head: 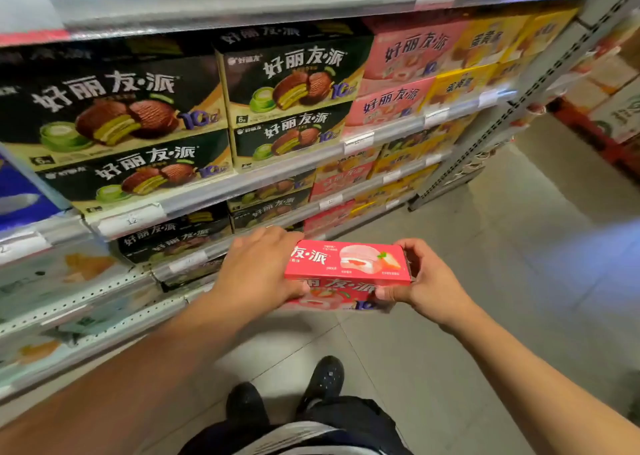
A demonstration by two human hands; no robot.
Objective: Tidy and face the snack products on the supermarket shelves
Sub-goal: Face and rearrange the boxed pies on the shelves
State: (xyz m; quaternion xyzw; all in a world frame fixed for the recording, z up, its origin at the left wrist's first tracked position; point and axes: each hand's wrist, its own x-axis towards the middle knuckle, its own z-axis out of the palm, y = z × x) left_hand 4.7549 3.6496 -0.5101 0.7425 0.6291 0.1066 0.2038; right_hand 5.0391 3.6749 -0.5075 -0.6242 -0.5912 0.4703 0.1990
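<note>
A supermarket aisle with a grey tiled floor fills the lower right of the frame, and tiered metal shelves run diagonally from lower left to upper right. Dark green-and-black pie boxes are stacked in the upper left and centre, pink pie boxes and yellow boxes further along at upper right — their print is blurred there. At centre, out in front of the lower shelves, a pink strawberry pie box is held level between both hands. The left hand wraps over its left end, thumb underneath; the right hand pinches the right end with curled fingers. Black shoes show at bottom centre.
</note>
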